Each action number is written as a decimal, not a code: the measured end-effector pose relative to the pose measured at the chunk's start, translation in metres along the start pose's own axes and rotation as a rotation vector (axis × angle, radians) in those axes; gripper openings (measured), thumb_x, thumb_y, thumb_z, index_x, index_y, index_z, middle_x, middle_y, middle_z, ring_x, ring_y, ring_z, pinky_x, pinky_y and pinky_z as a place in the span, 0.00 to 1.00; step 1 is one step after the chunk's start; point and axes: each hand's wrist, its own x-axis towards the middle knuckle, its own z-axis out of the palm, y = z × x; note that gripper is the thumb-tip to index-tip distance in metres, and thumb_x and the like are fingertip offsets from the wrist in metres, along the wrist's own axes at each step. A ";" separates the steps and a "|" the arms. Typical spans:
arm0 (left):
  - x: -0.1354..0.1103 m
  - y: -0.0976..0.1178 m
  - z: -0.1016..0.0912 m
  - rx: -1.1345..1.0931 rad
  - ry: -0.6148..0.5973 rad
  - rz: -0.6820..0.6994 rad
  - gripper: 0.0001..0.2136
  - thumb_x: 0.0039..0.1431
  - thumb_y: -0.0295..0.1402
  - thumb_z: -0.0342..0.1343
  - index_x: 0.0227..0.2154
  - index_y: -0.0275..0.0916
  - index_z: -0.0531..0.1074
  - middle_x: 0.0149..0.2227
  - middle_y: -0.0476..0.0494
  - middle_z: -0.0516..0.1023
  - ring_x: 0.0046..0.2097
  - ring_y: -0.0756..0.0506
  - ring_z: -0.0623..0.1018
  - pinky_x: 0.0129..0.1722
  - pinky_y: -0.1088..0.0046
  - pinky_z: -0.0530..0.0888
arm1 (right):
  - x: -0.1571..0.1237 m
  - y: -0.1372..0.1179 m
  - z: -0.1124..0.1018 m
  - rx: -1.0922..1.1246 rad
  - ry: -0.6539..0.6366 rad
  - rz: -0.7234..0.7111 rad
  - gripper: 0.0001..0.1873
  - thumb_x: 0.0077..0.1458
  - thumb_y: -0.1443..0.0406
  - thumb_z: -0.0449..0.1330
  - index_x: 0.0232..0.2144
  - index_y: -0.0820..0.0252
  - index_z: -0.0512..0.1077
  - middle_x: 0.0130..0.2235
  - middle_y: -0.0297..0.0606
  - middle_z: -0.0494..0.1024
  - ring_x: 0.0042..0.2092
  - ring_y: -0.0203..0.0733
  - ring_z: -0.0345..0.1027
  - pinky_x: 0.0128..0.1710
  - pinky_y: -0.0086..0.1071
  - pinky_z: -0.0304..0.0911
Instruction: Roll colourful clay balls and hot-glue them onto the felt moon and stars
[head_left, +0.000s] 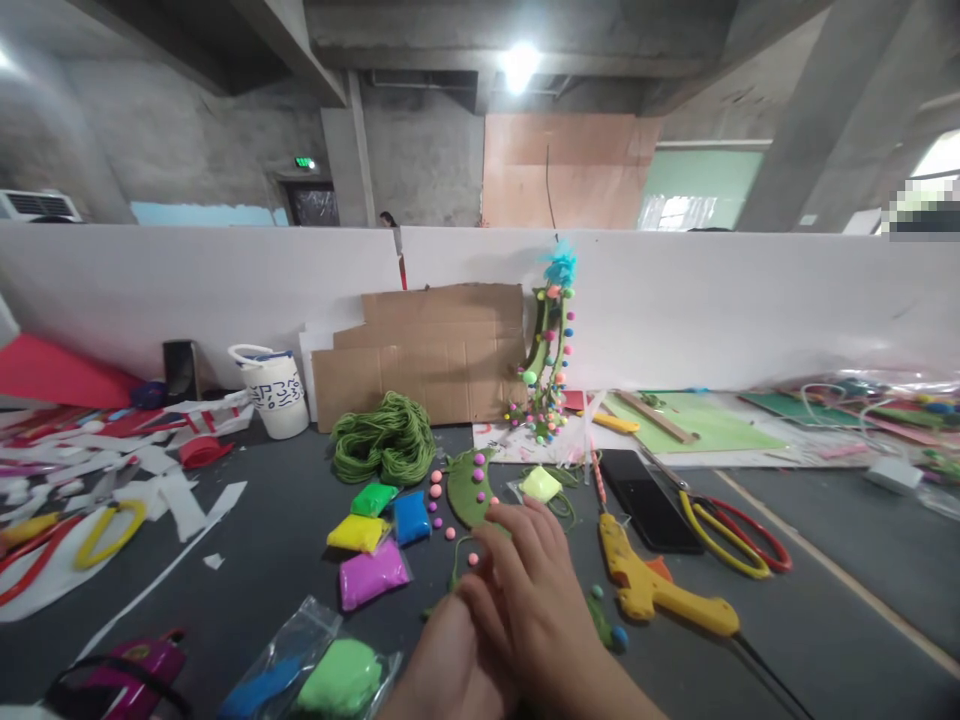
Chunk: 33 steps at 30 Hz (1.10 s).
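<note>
My right hand (529,570) lies across my left hand (469,635), palms facing and pressed together. The right fingers are close together and curved; the left fingers are mostly covered. Whatever may be between the palms is hidden. Just beyond the fingertips is a green crescent shape (466,492) with small purple and orange balls on and beside it. A pale yellow clay packet (541,484) lies past the right fingertips. To the left are green (373,499), yellow (358,533), blue (412,517) and magenta (373,575) clay packets.
A yellow glue gun (660,590), a black phone (649,500) and scissors (739,535) lie at right. Green yarn (384,438) sits before cardboard (420,350). A decorated green crescent (551,350) hangs behind. Bagged light-green clay (341,678) lies front left; paper scraps (161,470) cover the far left.
</note>
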 end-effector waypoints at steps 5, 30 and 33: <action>-0.008 0.024 0.009 -0.126 -0.049 -0.050 0.14 0.65 0.30 0.42 0.27 0.32 0.68 0.22 0.48 0.71 0.24 0.54 0.72 0.28 0.80 0.69 | 0.001 0.013 0.005 -0.061 -0.067 -0.122 0.11 0.59 0.69 0.54 0.24 0.58 0.66 0.26 0.36 0.71 0.30 0.43 0.62 0.32 0.36 0.55; -0.011 0.013 0.004 0.464 -0.049 -0.010 0.06 0.49 0.28 0.60 0.27 0.35 0.68 0.26 0.48 0.72 0.26 0.54 0.69 0.28 0.78 0.67 | -0.035 0.028 -0.015 0.572 -0.088 0.222 0.06 0.56 0.67 0.54 0.28 0.55 0.61 0.28 0.30 0.68 0.28 0.37 0.64 0.27 0.27 0.61; -0.009 0.016 0.006 0.490 -0.024 0.013 0.08 0.45 0.27 0.62 0.26 0.36 0.67 0.25 0.50 0.72 0.25 0.55 0.68 0.27 0.79 0.64 | -0.032 0.032 -0.018 0.667 -0.169 0.264 0.04 0.55 0.68 0.56 0.29 0.55 0.64 0.31 0.32 0.69 0.33 0.39 0.66 0.31 0.29 0.62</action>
